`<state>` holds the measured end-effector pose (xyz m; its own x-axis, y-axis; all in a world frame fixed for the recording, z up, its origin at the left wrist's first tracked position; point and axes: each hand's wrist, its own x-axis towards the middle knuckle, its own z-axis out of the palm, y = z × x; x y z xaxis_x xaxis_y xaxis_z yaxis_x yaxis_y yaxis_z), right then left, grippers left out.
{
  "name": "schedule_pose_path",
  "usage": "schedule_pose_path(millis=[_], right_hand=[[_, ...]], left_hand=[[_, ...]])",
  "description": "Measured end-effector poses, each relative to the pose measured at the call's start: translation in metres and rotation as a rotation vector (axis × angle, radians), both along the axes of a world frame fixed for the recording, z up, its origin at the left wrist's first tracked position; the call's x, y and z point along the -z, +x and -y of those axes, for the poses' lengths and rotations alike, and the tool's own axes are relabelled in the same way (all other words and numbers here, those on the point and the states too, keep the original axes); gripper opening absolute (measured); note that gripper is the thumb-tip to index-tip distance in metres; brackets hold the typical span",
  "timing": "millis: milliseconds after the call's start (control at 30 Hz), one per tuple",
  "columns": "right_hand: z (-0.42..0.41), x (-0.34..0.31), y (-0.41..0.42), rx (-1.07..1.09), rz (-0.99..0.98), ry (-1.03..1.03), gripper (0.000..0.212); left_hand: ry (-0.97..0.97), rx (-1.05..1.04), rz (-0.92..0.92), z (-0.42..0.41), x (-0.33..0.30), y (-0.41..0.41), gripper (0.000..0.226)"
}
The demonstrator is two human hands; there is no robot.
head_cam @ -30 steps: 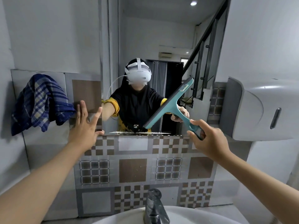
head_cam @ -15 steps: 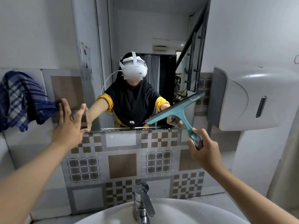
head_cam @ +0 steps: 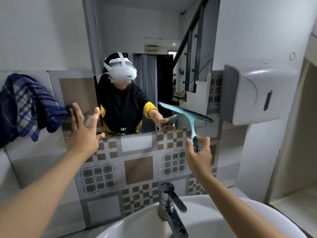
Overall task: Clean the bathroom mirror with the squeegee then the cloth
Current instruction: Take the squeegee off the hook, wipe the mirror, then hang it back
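Note:
The mirror [head_cam: 154, 40] hangs on the wall above a band of patterned tiles. My right hand [head_cam: 199, 152] grips the handle of a teal squeegee [head_cam: 187, 113], whose blade lies across the mirror's lower right corner, sloping down to the right. My left hand [head_cam: 82, 129] is flat with fingers spread, resting on the tiles at the mirror's lower left corner. A blue checked cloth [head_cam: 24, 107] hangs on the wall at the far left, just beyond my left hand's fingertips.
A white paper dispenser [head_cam: 253, 93] juts from the wall right of the mirror, close to the squeegee's end. Below are a white basin [head_cam: 214, 219] and a chrome tap [head_cam: 169, 203]. A person with a headset is reflected in the mirror.
The squeegee blade has swung from steeply tilted up-right to sloping down-right and dropped toward the mirror's lower right corner. My left hand stays by the lower left corner. The view has shifted.

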<state>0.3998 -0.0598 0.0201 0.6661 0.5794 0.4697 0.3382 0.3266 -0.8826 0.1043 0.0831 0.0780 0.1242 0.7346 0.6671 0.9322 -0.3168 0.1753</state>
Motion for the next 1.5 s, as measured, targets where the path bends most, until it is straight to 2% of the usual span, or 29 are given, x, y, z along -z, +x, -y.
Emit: schedule_pose_path(millis=[333,500,833,1033,1200,1367,1500], right_hand=[[-0.013,-0.021,-0.073,0.011,-0.474,0.015,0.016],[-0.018,-0.03,-0.1,0.017,-0.559,0.016,0.015],[-0.023,-0.04,-0.176,-0.12,-0.671,0.02,0.019],[-0.028,-0.032,-0.225,-0.18,-0.57,0.026,0.017],[-0.025,-0.02,-0.242,-0.19,-0.438,0.044,0.018],[-0.023,0.007,-0.239,-0.125,-0.241,0.006,0.022],[-0.021,0.024,-0.224,-0.107,-0.112,0.007,0.018]], left_hand=[[0.048,0.073,0.003,0.0,0.001,-0.003,0.093],[0.075,0.099,0.009,-0.002,0.002,-0.003,0.093],[0.137,0.107,-0.035,-0.002,0.005,-0.007,0.095],[0.07,0.075,-0.066,0.0,0.002,-0.01,0.099],[0.065,0.041,-0.144,-0.001,0.006,-0.018,0.112],[0.231,-0.046,-0.312,0.001,0.028,-0.033,0.086],[0.281,0.004,-0.344,-0.001,0.037,-0.049,0.075]])
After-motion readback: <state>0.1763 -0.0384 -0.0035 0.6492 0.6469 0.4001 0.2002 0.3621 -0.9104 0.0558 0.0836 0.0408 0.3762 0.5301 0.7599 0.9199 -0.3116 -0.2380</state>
